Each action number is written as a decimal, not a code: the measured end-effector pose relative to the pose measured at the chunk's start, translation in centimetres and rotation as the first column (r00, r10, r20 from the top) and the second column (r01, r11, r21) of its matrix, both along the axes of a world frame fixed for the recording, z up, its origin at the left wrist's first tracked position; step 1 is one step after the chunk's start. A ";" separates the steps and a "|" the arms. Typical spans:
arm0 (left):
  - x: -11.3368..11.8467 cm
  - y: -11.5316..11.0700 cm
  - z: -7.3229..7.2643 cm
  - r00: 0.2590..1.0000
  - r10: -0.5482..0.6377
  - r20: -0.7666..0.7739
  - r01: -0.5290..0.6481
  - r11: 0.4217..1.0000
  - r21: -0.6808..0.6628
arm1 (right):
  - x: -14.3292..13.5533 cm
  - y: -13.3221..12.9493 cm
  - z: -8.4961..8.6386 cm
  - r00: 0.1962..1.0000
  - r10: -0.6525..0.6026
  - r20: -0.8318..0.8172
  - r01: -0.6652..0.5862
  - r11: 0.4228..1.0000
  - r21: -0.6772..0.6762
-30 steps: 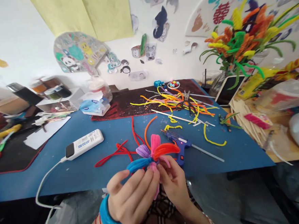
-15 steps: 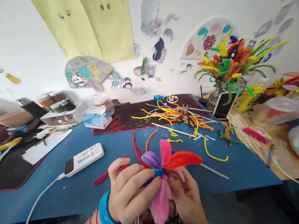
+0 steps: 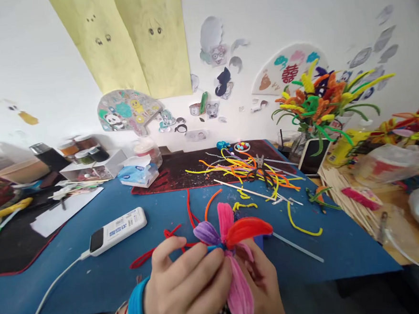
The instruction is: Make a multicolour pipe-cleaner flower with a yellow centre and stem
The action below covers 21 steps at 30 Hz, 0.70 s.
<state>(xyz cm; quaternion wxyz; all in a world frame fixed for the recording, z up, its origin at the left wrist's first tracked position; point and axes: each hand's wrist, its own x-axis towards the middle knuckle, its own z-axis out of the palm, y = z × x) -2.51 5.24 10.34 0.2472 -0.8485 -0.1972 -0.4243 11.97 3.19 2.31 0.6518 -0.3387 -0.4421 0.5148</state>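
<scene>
A pipe-cleaner flower [image 3: 248, 231] is held between my two hands near the table's front edge. Its fuzzy petals are purple, hot pink, red and light pink, with the large light pink one hanging down. My left hand [image 3: 189, 282] is closed on the flower's blue part beside the centre. From behind and to the right, my right hand [image 3: 263, 282] grips near the flower's middle; its fingertips are partly hidden by petals. Just beyond my left hand, red pipe cleaners [image 3: 141, 260] lie on the blue table mat [image 3: 106, 279].
Loose yellow and orange pipe cleaners [image 3: 227, 164] lie with pliers [image 3: 259, 170] on a dark mat. A white power bank [image 3: 119, 230] with a cable sits left, a tissue pack [image 3: 138, 174] behind it. At right stand a pipe-cleaner bouquet [image 3: 322, 96] and a phone [image 3: 313, 157].
My left hand has shifted its hold closer to the flower's centre. The light pink lower petal has swung right, and the view has tilted up slightly.
</scene>
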 end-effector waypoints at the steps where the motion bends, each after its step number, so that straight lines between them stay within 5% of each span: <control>1: 0.1 0.1 -0.1 0.999 0.000 0.032 0.001 1.000 -0.031 | -0.1 -0.1 -0.1 1.000 -0.013 0.010 0.012 1.000 0.010; 8: 0.7 -0.2 -0.5 0.989 0.094 0.115 -0.080 0.990 -0.117 | -0.4 0.0 0.0 0.989 -0.130 0.074 0.121 0.986 0.116; 14: 0.3 -0.2 -0.8 0.999 0.051 0.013 -0.051 0.998 -0.021 | -0.7 -0.6 -1.5 0.979 -0.196 0.052 0.200 0.978 -0.066; 21: 0.1 -0.2 -1.4 0.998 0.057 -0.005 -0.057 0.997 0.055 | 0.1 -0.4 -1.7 1.000 -0.010 -0.021 0.010 0.999 -0.035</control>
